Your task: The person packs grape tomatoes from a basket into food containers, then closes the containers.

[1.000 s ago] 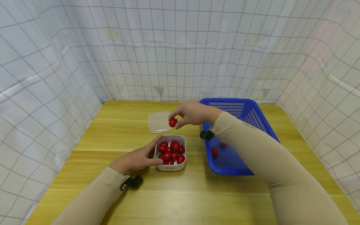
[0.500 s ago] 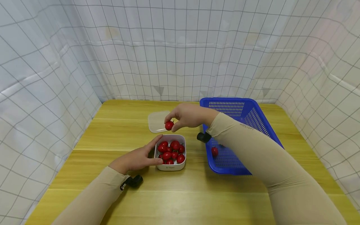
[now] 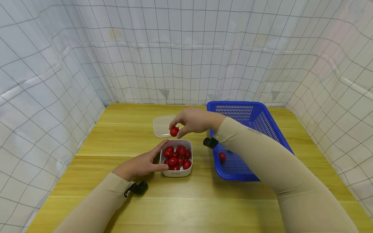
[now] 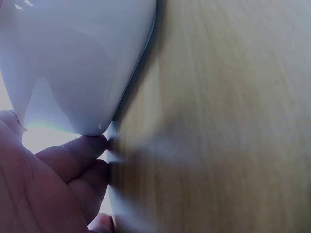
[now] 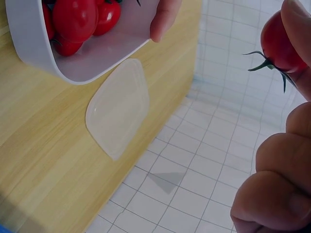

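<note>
- Head view looks bright and even on my end, soft diffuse light, sharp mostly everywhere. Grid lines on the curtain [image 3: 186,48] bow hard toward the edges, classic wide-angle warp.
- Only soft shadows on the table [image 3: 186,200], just under my left hand [image 3: 140,165] and beside the basket [image 3: 247,142].
- Left wrist view is mush: the container [image 4: 77,63] is too close, blown-out white, wood blurred.
- Right wrist view: fingers [image 5: 277,189] right at the lens go soft, curtain behind is washed out.
</note>
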A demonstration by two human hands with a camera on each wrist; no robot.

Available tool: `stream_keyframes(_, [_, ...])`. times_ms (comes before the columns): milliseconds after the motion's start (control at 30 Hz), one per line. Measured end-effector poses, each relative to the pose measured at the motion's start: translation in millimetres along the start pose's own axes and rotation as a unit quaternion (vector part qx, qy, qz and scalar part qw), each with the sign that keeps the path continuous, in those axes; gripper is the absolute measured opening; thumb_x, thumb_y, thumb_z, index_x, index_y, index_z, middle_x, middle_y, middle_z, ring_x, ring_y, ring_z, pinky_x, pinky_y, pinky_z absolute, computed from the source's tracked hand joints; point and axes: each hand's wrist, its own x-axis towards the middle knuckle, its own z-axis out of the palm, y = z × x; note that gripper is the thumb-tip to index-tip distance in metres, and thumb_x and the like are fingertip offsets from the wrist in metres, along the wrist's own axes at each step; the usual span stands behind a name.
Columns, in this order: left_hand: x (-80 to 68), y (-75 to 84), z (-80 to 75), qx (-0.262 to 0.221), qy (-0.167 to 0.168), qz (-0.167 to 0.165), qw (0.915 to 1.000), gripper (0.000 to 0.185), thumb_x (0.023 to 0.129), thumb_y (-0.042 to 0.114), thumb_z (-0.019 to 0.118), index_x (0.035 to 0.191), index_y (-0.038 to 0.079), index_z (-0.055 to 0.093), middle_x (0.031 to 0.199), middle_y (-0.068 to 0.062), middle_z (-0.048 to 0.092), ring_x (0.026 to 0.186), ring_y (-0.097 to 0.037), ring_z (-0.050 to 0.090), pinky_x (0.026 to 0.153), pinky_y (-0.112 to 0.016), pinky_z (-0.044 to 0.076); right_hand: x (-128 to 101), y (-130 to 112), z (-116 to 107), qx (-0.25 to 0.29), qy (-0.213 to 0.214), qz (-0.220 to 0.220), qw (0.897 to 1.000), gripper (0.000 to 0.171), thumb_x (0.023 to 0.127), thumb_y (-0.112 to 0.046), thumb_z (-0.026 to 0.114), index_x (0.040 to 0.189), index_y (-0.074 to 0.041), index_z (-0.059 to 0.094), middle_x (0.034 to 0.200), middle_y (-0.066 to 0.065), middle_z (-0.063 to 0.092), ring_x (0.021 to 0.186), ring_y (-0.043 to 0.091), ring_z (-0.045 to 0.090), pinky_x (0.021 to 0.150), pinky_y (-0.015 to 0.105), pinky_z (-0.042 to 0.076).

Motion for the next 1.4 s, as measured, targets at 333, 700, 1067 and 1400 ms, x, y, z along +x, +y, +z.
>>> stream_keyframes(333, [2.5, -1.6, 3.9, 0.003, -0.004, 0.004, 1.0, 0.103, 0.098, 0.05, 0.071, 0.171, 0.032, 0.0, 0.175, -0.018, 0.016, 0.158, -0.048, 0.024, 0.124, -0.069, 0.024, -3.0, 1.6, 3.3, 0.034, -0.006, -0.018, 0.999, 0.041, 0.094, -0.026, 0.082, 0.133, -0.021, 0.074, 0.084, -0.008, 0.06, 0.069, 0.013, 0.044, 0.064, 0.028, 0.036])
stream_keyframes(700, [4.8, -1.6, 6.4, 0.017, 0.001, 0.016, 0.9997, 0.104, 0.098, 0.05, 0.071, 0.171, 0.027, 0.001, 0.174, -0.02, 0.022, 0.157, -0.048, 0.026, 0.124, -0.069, 0.025, -28.9, 20.2, 0.4, 0.081, 0.023, -0.002, 0.996, 0.041, 0.094, -0.028, 0.081, 0.134, -0.022, 0.074, 0.077, -0.007, 0.049, 0.07, 0.012, 0.042, 0.069, 0.029, 0.04])
stream_keyframes(1067, [1.3, -2.7, 1.0, 0.024, 0.014, 0.003, 0.9996, 0.104, 0.098, 0.049, 0.071, 0.171, 0.027, 0.001, 0.175, -0.022, 0.016, 0.156, -0.051, 0.026, 0.125, -0.067, 0.025, -94.2, 106.1, 11.8, 0.129, -0.011, 0.106, 0.986, 0.03, 0.092, -0.019, 0.083, 0.121, -0.011, 0.078, 0.078, -0.002, 0.057, 0.074, 0.013, 0.047, 0.071, 0.03, 0.043])
stream_keyframes(1400, [2.8, 3.3, 2.0, 0.025, 0.007, 0.01, 0.9996, 0.104, 0.098, 0.047, 0.071, 0.171, 0.025, 0.001, 0.174, -0.024, 0.018, 0.155, -0.053, 0.028, 0.123, -0.069, 0.027, -98.7, 120.4, 61.9, 0.078, -0.114, 0.107, 0.985, 0.028, 0.083, -0.02, 0.088, 0.11, -0.018, 0.081, 0.099, -0.005, 0.073, 0.089, 0.013, 0.055, 0.084, 0.032, 0.047])
